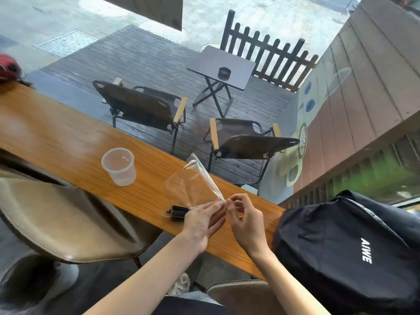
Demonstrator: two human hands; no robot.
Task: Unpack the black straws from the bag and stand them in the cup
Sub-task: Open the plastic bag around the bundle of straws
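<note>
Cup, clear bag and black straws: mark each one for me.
cup (120, 171), head view, on its clear side wall.
clear bag (193, 185), head view, on its flat middle.
black straws (176, 211), head view, on the bundle's exposed ends.

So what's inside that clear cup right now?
Nothing that shows: the cup stands upright on the counter and looks empty through its clear wall. The black straws lie by the left hand, partly hidden beneath it.
</note>
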